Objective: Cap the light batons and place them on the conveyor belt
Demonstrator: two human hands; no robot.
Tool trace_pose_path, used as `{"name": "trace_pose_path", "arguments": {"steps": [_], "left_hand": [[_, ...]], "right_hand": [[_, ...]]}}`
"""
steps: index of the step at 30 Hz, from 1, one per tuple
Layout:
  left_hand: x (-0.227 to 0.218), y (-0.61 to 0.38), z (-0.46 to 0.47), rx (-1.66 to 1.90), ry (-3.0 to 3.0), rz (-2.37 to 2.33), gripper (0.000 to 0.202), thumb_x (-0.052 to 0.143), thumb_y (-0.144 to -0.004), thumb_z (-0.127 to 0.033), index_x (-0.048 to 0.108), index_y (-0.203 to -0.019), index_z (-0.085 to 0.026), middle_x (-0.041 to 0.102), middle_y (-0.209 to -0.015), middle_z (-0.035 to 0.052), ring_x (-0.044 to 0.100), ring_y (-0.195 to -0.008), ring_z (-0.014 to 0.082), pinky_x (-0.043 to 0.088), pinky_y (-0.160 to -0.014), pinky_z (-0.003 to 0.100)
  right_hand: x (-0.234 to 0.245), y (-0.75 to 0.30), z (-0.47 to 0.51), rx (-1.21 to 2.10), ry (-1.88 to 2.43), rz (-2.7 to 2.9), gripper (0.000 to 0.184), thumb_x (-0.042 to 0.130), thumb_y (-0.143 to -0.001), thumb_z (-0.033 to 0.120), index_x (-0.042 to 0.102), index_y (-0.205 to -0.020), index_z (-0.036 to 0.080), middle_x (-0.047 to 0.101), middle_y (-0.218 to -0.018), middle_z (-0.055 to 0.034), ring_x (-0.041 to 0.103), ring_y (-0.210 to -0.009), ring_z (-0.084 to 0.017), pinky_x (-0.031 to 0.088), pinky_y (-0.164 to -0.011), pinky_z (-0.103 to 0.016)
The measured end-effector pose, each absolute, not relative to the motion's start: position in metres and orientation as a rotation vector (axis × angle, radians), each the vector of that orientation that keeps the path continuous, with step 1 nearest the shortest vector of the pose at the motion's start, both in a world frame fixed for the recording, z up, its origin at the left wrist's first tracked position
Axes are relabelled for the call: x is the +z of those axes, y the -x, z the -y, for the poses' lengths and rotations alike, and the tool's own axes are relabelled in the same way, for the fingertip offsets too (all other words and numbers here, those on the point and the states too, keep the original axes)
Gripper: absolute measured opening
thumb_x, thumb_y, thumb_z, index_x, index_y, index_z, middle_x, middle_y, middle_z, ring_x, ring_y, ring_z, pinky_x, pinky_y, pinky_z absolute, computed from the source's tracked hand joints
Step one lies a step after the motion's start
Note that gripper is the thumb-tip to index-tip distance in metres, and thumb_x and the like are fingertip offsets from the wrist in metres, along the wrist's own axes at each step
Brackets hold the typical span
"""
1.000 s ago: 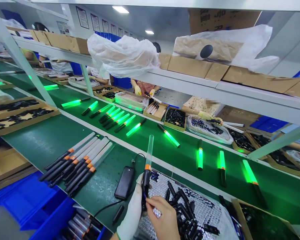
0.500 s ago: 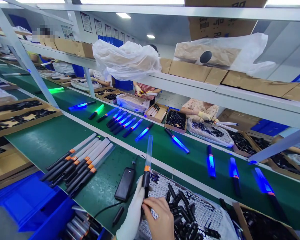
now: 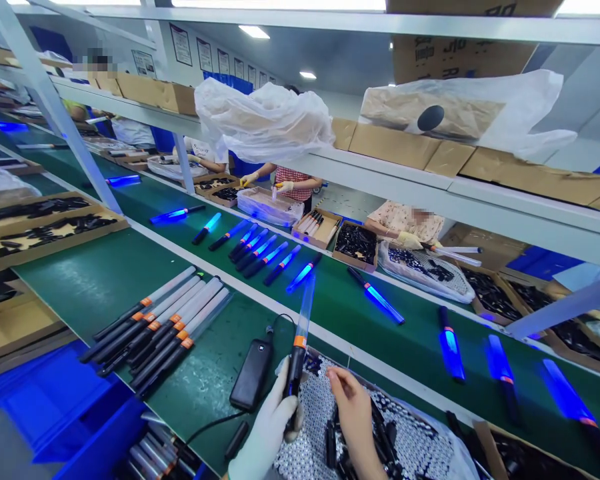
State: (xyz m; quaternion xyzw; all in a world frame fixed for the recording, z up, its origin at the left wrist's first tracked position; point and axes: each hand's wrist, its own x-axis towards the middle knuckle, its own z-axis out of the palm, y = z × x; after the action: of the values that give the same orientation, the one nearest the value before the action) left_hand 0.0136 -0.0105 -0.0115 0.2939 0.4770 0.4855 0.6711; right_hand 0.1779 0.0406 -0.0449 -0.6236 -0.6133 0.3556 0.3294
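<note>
My left hand (image 3: 270,427), in a white glove, is wrapped round the black handle of a light stick (image 3: 300,343). The stick is nearly upright with a slight tilt to the right, has an orange band and a clear tube, and is unlit. My right hand (image 3: 354,408), bare, hovers over a tray of small silver batteries (image 3: 315,417), apart from the stick. Its thumb and fingers are drawn together; anything between them is hidden. Loose black caps (image 3: 387,443) lie on the batteries beneath and beside that hand.
Left of my hands lie a black power bank (image 3: 251,375) with a cable and a row of unlit light sticks (image 3: 165,327). Blue-lit sticks (image 3: 385,303) lie on the green belt (image 3: 325,293) beyond. A shelf (image 3: 380,170) crosses above; co-workers stand opposite.
My right hand has left the lower end of the light stick and moved right, over the batteries. The stick leans slightly more to the right. Green-lit sticks on the belt now glow blue.
</note>
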Motion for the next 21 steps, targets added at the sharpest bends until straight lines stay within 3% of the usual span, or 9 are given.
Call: {"name": "trace_pose_path", "arguments": {"steps": [4,8,10,12,13,14,15,17,21], "left_hand": [[-0.011,-0.009,0.010,1.037,-0.601,-1.033,0.085,0.052,-0.084,-0.034,0.002,-0.152,-0.023,0.052,-0.059,-0.0042,0.040,-0.051,0.0084,0.027,-0.043,0.015],[-0.018,-0.005,0.009,1.016,-0.578,-1.121,0.083,0.050,-0.084,-0.035,0.003,-0.152,-0.028,0.048,-0.049,-0.0061,0.033,-0.038,0.0080,0.019,-0.035,0.015],[-0.023,-0.002,0.007,1.008,-0.592,-1.145,0.079,0.048,-0.085,-0.039,0.007,-0.152,-0.031,0.053,-0.049,-0.0046,0.041,-0.036,0.0110,0.028,-0.034,0.018],[-0.029,0.003,0.003,1.018,-0.662,-1.185,0.074,0.047,-0.085,-0.038,0.015,-0.152,-0.032,0.070,-0.070,0.0017,0.064,-0.058,0.0184,0.053,-0.052,0.027],[-0.032,0.005,0.001,1.040,-0.717,-1.206,0.073,0.047,-0.084,-0.036,0.020,-0.151,-0.030,0.074,-0.095,0.0050,0.069,-0.085,0.0218,0.057,-0.075,0.032],[-0.036,0.007,-0.002,1.072,-0.776,-1.223,0.071,0.047,-0.084,-0.033,0.024,-0.151,-0.026,0.067,-0.122,0.0059,0.061,-0.113,0.0227,0.048,-0.099,0.034],[-0.039,0.008,-0.005,1.100,-0.829,-1.228,0.071,0.047,-0.083,-0.030,0.026,-0.150,-0.022,0.051,-0.143,0.0041,0.043,-0.134,0.0213,0.032,-0.113,0.033],[-0.045,0.010,-0.010,1.128,-0.888,-1.200,0.070,0.045,-0.085,-0.027,0.025,-0.150,-0.017,0.025,-0.156,-0.0002,0.017,-0.145,0.0183,0.010,-0.120,0.032],[-0.050,0.010,-0.015,1.128,-0.905,-1.168,0.066,0.042,-0.088,-0.027,0.023,-0.151,-0.019,0.025,-0.156,0.0005,0.021,-0.144,0.0196,0.011,-0.120,0.036]], "right_hand": [[-0.068,-0.186,-0.089,0.812,1.747,2.044,0.031,0.044,-0.088,0.026,0.073,-0.098,0.020,0.065,-0.099,-0.0074,0.061,-0.094,-0.019,0.046,-0.085,-0.029],[-0.080,-0.185,-0.108,0.821,1.727,2.263,0.024,0.055,-0.077,0.016,0.076,-0.084,0.025,0.061,-0.098,-0.0068,0.055,-0.103,-0.022,0.040,-0.092,-0.032],[-0.085,-0.186,-0.111,0.838,1.722,2.333,0.023,0.055,-0.077,0.018,0.076,-0.081,0.025,0.060,-0.098,-0.0063,0.054,-0.103,-0.022,0.039,-0.092,-0.032],[-0.088,-0.187,-0.113,0.852,1.719,2.367,0.023,0.054,-0.078,0.018,0.076,-0.081,0.024,0.059,-0.098,-0.0060,0.054,-0.101,-0.020,0.039,-0.091,-0.031],[-0.089,-0.187,-0.114,0.858,1.718,2.371,0.023,0.053,-0.078,0.018,0.075,-0.081,0.023,0.059,-0.098,-0.0059,0.054,-0.100,-0.020,0.039,-0.091,-0.030],[-0.090,-0.186,-0.113,0.862,1.719,2.365,0.024,0.052,-0.078,0.017,0.075,-0.081,0.022,0.059,-0.099,-0.0061,0.054,-0.100,-0.019,0.040,-0.091,-0.030],[-0.091,-0.185,-0.112,0.865,1.720,2.353,0.024,0.051,-0.078,0.016,0.074,-0.081,0.021,0.060,-0.099,-0.0063,0.055,-0.100,-0.019,0.040,-0.091,-0.029],[-0.092,-0.183,-0.109,0.867,1.720,2.308,0.025,0.049,-0.078,0.014,0.073,-0.082,0.019,0.060,-0.098,-0.0071,0.057,-0.099,-0.019,0.042,-0.090,-0.029],[-0.088,-0.186,-0.100,0.853,1.696,2.185,0.029,0.041,-0.085,0.016,0.071,-0.085,0.016,0.063,-0.095,-0.0087,0.061,-0.094,-0.019,0.046,-0.088,-0.030]]}}
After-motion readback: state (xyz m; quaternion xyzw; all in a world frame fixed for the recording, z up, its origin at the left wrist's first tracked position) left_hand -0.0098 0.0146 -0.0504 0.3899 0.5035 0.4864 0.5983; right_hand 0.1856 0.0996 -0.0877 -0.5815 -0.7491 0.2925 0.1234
